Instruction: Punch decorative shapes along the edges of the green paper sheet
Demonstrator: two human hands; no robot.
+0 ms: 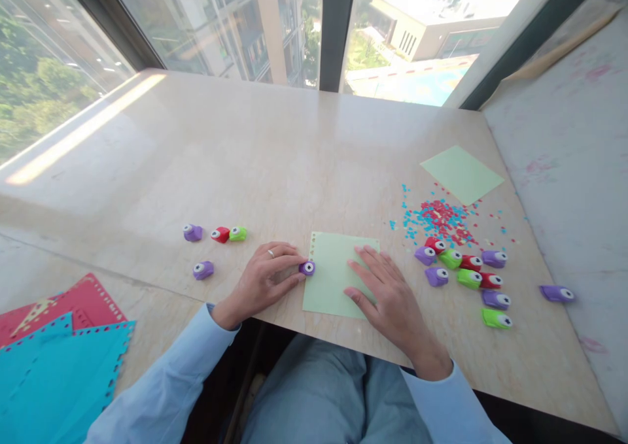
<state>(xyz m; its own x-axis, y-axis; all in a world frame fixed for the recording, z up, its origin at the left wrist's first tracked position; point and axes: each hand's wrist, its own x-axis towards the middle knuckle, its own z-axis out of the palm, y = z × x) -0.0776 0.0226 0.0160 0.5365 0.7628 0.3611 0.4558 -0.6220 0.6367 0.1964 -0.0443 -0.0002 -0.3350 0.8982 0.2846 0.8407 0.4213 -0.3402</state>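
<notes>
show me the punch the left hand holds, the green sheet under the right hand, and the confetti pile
Purple punch point(307, 269): head view, round white end
Green sheet point(331, 277): head view, bare left half
Confetti pile point(441, 218): head view, red middle

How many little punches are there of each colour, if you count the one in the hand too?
Purple punches: 8, counting the one in the left hand
Red punches: 4
Green punches: 4
Total: 16
</notes>
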